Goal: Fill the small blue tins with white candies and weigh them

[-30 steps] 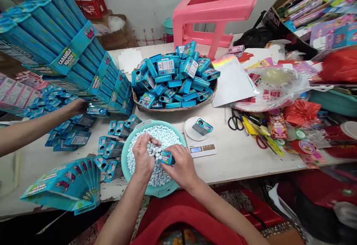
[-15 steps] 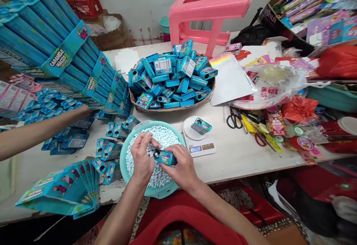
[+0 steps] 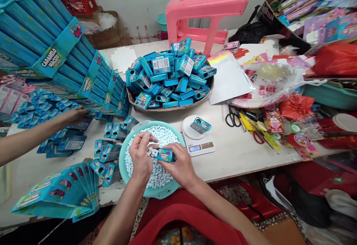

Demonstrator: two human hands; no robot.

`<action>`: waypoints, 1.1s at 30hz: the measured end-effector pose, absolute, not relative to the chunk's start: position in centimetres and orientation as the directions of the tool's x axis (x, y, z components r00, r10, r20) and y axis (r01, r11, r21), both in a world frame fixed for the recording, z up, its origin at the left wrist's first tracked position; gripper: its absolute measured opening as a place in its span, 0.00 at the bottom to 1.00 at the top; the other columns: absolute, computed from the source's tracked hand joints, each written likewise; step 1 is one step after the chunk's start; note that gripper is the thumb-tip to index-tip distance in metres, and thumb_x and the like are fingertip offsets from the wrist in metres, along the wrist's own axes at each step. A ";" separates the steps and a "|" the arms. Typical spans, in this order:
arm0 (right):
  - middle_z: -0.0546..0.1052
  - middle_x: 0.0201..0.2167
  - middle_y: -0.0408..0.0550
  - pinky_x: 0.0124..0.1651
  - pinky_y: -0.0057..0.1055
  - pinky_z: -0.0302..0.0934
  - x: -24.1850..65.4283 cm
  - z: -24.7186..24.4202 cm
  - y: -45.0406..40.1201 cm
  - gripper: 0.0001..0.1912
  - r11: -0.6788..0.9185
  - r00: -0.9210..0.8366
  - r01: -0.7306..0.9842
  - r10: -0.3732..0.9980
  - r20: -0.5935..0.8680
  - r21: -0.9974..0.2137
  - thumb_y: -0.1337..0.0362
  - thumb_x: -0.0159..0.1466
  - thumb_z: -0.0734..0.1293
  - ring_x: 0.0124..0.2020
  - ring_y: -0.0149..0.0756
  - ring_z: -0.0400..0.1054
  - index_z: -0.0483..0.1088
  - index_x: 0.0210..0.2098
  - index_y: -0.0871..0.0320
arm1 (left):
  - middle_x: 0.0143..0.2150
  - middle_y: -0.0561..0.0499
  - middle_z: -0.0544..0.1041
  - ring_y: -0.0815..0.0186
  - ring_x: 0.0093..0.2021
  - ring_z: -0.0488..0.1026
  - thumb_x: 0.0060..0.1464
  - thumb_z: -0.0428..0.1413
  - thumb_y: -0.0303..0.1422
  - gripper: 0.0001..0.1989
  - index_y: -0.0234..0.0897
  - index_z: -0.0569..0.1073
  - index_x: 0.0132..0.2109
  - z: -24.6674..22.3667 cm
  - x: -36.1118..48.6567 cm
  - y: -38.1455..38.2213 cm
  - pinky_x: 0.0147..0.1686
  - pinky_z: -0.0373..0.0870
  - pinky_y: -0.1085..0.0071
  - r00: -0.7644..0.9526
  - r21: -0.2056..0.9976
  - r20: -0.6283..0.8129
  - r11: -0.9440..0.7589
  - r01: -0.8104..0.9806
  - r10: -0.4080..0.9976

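The left hand was half curled into a cup, with a few white candies in its hollow, thumb side toward its partner. The right hand was closed around a small blue box, thumb on the near side and fingers over the far side. That box lay on its side between the hands, one end turned to the cupped palm, presumably so that candies could pass across the short gap. Both hands were over a green bowl of candies, perhaps so that any dropped piece would land inside.

Just beyond the right hand, a scale bore another box, within easy reach. Left of the left hand, several boxes lay close by on the worktop, seemingly kept handy. Straight beyond the hands was a heaped basket; farther left, a co-worker's hand reached beside stacked cartons.
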State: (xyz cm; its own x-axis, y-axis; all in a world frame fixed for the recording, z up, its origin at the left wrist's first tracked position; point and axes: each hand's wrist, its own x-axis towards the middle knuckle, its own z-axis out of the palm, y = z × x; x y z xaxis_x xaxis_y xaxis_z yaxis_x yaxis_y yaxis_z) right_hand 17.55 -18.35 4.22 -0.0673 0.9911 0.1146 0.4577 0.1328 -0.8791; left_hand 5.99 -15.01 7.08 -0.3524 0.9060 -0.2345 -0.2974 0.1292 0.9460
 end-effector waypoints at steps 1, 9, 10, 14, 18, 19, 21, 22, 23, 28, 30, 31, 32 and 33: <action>0.75 0.37 0.46 0.44 0.36 0.60 17.5 4.3 -18.3 0.17 0.131 -0.064 0.455 0.991 0.115 -0.881 0.67 0.50 0.75 0.41 0.41 0.67 0.70 0.38 0.56 | 0.28 0.52 0.71 0.68 0.29 0.71 0.52 0.56 0.36 0.08 0.34 0.71 0.34 7.1 6.0 -15.0 0.28 0.69 0.73 -0.350 0.954 -0.220 0.125 -0.274 0.911; 0.75 0.36 0.46 0.44 0.36 0.60 17.4 4.4 -18.2 0.17 0.129 -0.080 0.461 0.991 0.104 -0.878 0.68 0.50 0.74 0.40 0.41 0.68 0.70 0.39 0.55 | 0.24 0.53 0.71 0.68 0.25 0.71 0.54 0.54 0.36 0.09 0.34 0.70 0.35 6.9 6.1 -14.8 0.29 0.70 0.71 -0.250 0.914 -0.259 0.153 -0.376 0.933; 0.75 0.36 0.46 0.44 0.36 0.61 17.4 4.4 -18.2 0.17 0.131 -0.080 0.459 0.991 0.106 -0.879 0.68 0.50 0.74 0.40 0.41 0.68 0.70 0.38 0.55 | 0.23 0.53 0.71 0.68 0.25 0.71 0.54 0.54 0.36 0.09 0.34 0.70 0.35 7.1 6.2 -14.9 0.29 0.70 0.71 -0.253 0.910 -0.255 0.143 -0.389 0.933; 0.75 0.36 0.47 0.44 0.37 0.62 17.8 4.5 -18.2 0.16 0.160 -0.092 0.422 0.987 0.134 -0.892 0.67 0.51 0.74 0.40 0.41 0.68 0.70 0.39 0.55 | 0.24 0.52 0.72 0.67 0.26 0.72 0.57 0.51 0.37 0.10 0.35 0.69 0.36 7.8 5.8 -15.1 0.30 0.70 0.69 -0.259 0.909 -0.171 0.051 -0.413 0.951; 0.75 0.38 0.48 0.45 0.37 0.63 19.0 4.5 -18.5 0.17 0.178 -0.089 0.302 0.983 0.158 -0.937 0.64 0.52 0.74 0.42 0.40 0.68 0.70 0.41 0.54 | 0.29 0.51 0.73 0.63 0.30 0.73 0.60 0.45 0.41 0.14 0.37 0.70 0.39 4.5 3.4 -13.6 0.36 0.70 0.63 -0.390 0.984 -0.046 -0.026 -0.178 0.920; 0.74 0.39 0.48 0.45 0.36 0.64 19.3 4.4 -18.7 0.18 0.170 -0.077 0.270 0.985 0.155 -0.948 0.63 0.52 0.75 0.42 0.40 0.69 0.70 0.41 0.54 | 0.31 0.50 0.74 0.62 0.33 0.73 0.59 0.45 0.42 0.15 0.38 0.70 0.40 2.7 2.7 -13.1 0.39 0.70 0.61 -0.400 1.000 -0.014 0.002 -0.030 0.917; 0.74 0.39 0.48 0.45 0.36 0.64 20.0 4.4 -19.0 0.17 0.157 -0.055 0.232 0.987 0.148 -0.960 0.63 0.52 0.74 0.42 0.40 0.69 0.70 0.41 0.54 | 0.39 0.46 0.75 0.58 0.43 0.71 0.58 0.47 0.41 0.15 0.37 0.72 0.40 -1.2 1.4 -12.0 0.47 0.66 0.58 -0.270 0.935 0.027 0.071 0.346 0.962; 0.74 0.38 0.48 0.45 0.36 0.65 20.3 4.4 -19.2 0.17 0.154 -0.051 0.229 0.988 0.146 -0.961 0.63 0.52 0.74 0.42 0.39 0.69 0.70 0.41 0.54 | 0.42 0.44 0.74 0.57 0.46 0.69 0.58 0.48 0.40 0.14 0.37 0.73 0.41 -3.0 1.0 -11.6 0.50 0.63 0.57 -0.173 0.863 0.034 0.058 0.502 0.984; 0.74 0.38 0.48 0.45 0.36 0.65 20.6 4.4 -19.4 0.17 0.154 -0.053 0.231 0.988 0.146 -0.961 0.63 0.53 0.74 0.42 0.39 0.69 0.70 0.41 0.54 | 0.45 0.43 0.73 0.56 0.49 0.67 0.58 0.48 0.40 0.15 0.37 0.73 0.42 -4.7 0.9 -11.4 0.53 0.60 0.57 -0.085 0.777 0.033 0.027 0.628 0.996; 0.74 0.39 0.48 0.45 0.36 0.64 20.8 3.8 -19.9 0.18 0.140 -0.036 0.259 0.990 0.135 -0.956 0.63 0.53 0.74 0.42 0.40 0.69 0.70 0.42 0.54 | 0.44 0.44 0.71 0.57 0.47 0.66 0.58 0.48 0.43 0.16 0.38 0.72 0.44 -7.7 2.3 -12.6 0.50 0.61 0.60 0.090 0.506 -0.012 -0.071 0.859 0.996; 0.74 0.39 0.48 0.45 0.35 0.64 20.8 3.4 -19.9 0.17 0.128 -0.020 0.273 0.992 0.128 -0.953 0.64 0.53 0.74 0.42 0.39 0.69 0.70 0.42 0.54 | 0.41 0.46 0.71 0.58 0.44 0.67 0.57 0.48 0.44 0.16 0.39 0.72 0.41 -7.2 2.8 -13.4 0.45 0.63 0.63 0.085 0.510 -0.059 -0.043 0.859 0.995; 0.74 0.39 0.47 0.45 0.35 0.64 20.8 3.2 -19.9 0.17 0.122 -0.019 0.279 0.992 0.122 -0.952 0.64 0.53 0.74 0.42 0.39 0.69 0.69 0.42 0.54 | 0.39 0.47 0.71 0.59 0.42 0.67 0.56 0.49 0.44 0.15 0.39 0.73 0.39 -7.0 2.9 -13.7 0.43 0.63 0.65 0.061 0.533 -0.074 -0.013 0.846 0.995; 0.73 0.39 0.47 0.46 0.35 0.64 20.9 3.1 -19.9 0.17 0.114 -0.018 0.286 0.993 0.114 -0.952 0.64 0.53 0.74 0.42 0.39 0.69 0.69 0.42 0.54 | 0.37 0.48 0.71 0.61 0.40 0.68 0.55 0.50 0.44 0.14 0.39 0.72 0.36 -6.7 2.8 -14.0 0.41 0.63 0.66 0.026 0.576 -0.086 0.029 0.817 0.996; 0.73 0.39 0.47 0.45 0.35 0.64 21.0 3.0 -19.9 0.17 0.106 -0.016 0.293 0.994 0.106 -0.950 0.64 0.53 0.74 0.42 0.39 0.69 0.69 0.42 0.54 | 0.34 0.50 0.71 0.62 0.38 0.68 0.53 0.52 0.44 0.13 0.39 0.72 0.33 -6.6 2.7 -14.2 0.39 0.62 0.68 -0.027 0.646 -0.106 0.090 0.758 0.994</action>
